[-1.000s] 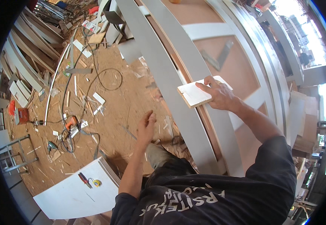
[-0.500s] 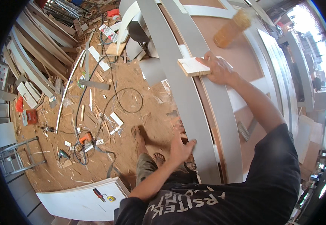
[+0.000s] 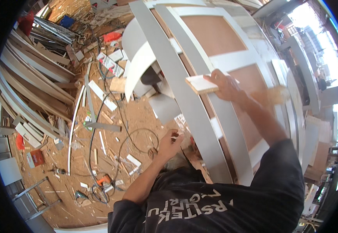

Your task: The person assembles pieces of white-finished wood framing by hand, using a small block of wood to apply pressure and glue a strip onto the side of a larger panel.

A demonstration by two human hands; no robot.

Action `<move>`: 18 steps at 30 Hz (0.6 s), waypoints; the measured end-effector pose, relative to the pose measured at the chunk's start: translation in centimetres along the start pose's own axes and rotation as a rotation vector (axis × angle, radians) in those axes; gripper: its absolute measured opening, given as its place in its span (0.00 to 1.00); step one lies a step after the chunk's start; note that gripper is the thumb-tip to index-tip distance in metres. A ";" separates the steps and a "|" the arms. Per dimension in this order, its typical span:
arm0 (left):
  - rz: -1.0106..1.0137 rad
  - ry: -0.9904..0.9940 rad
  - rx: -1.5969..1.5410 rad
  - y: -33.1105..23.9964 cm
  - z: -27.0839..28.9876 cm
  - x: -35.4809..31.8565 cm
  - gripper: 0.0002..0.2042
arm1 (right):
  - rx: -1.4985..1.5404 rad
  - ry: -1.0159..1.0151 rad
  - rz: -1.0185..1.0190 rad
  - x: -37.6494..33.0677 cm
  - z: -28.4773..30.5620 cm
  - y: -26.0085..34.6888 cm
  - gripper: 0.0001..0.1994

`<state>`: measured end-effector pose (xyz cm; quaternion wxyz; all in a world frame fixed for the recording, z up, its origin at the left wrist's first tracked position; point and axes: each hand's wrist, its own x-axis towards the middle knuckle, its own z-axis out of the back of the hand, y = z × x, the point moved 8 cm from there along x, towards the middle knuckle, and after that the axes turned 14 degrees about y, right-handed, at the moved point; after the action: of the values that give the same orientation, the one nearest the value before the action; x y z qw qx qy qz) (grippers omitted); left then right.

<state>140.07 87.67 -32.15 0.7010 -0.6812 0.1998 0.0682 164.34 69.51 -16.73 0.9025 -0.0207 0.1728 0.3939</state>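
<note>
My right hand (image 3: 226, 86) grips a short wooden block with a white top face (image 3: 202, 83). The block lies across two long grey strips (image 3: 186, 91) of a large panelled frame, bridging the narrow gap between them. My left hand (image 3: 169, 144) is off the frame, beside its near left edge, with its fingers curled in. Whether it holds anything is hidden. Partly behind my right forearm, a blurred amber bottle-like container (image 3: 270, 96) is over the frame's brown inset panel (image 3: 250, 79).
Curved boards (image 3: 40, 73) are stacked at the far left. Across the sandy floor lie wood offcuts, black cables (image 3: 93, 143), an orange power tool (image 3: 104, 179) and a red box (image 3: 35, 158). A metal stepladder (image 3: 37, 200) stands lower left. White curved pieces (image 3: 139, 66) sit left of the frame.
My right hand has slid the block farther away along the strips. My left hand has lifted off the strip's edge, and its fingers have curled. The whole view has shifted.
</note>
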 end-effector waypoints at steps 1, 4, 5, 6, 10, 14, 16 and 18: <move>0.006 -0.015 -0.017 0.3 2.2 1.6 0.24 | -0.023 0.012 -0.025 1.3 0.5 -0.2 0.30; 0.066 -0.068 -0.066 1.4 7.7 4.6 0.21 | 0.031 0.040 -0.056 6.1 1.5 -0.3 0.31; 0.094 -0.061 -0.085 1.6 9.0 5.6 0.21 | 0.043 0.021 -0.046 8.0 2.1 -0.6 0.29; 0.122 -0.056 -0.105 1.8 10.3 6.6 0.21 | 0.046 0.018 -0.018 10.3 2.9 -1.2 0.29; 0.078 -0.048 -0.006 1.4 13.4 11.9 0.20 | 0.025 -0.006 0.046 21.3 6.9 -4.3 0.26; 0.091 -0.014 0.005 1.2 16.5 17.0 0.21 | 0.024 0.030 -0.007 34.1 11.7 -7.0 0.28; 0.094 -0.010 0.026 -0.4 18.9 20.2 0.22 | 0.013 0.074 -0.042 39.8 13.2 -8.3 0.31; 0.111 0.028 -0.002 -4.1 21.3 22.2 0.23 | 0.012 -0.005 -0.038 44.5 15.2 -10.7 0.30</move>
<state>165.82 104.40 -36.80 0.6925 -0.6706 0.2473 0.0976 204.54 96.13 -18.12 0.9104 -0.0176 0.1722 0.3759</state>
